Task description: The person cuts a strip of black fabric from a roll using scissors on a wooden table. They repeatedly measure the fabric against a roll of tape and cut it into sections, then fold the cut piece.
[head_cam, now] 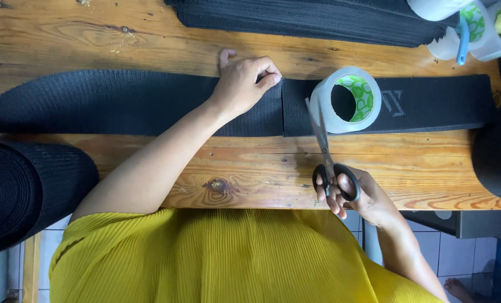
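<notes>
A wide black ribbed fabric strip (110,101) lies across the wooden table (250,168). My left hand (243,84) rests fingers curled on the strip's end, beside a cut line where a second black piece (430,104) begins. My right hand (354,196) grips black-handled scissors (326,154) at the table's front edge, blades shut and pointing away toward a roll of clear tape (348,101) standing on the second piece.
A big roll of the black fabric (26,188) sits at the left below the table edge. More black fabric (317,19) lies folded at the back. Several tape rolls (474,28) stand at the back right. Another dark roll (497,151) is at the right.
</notes>
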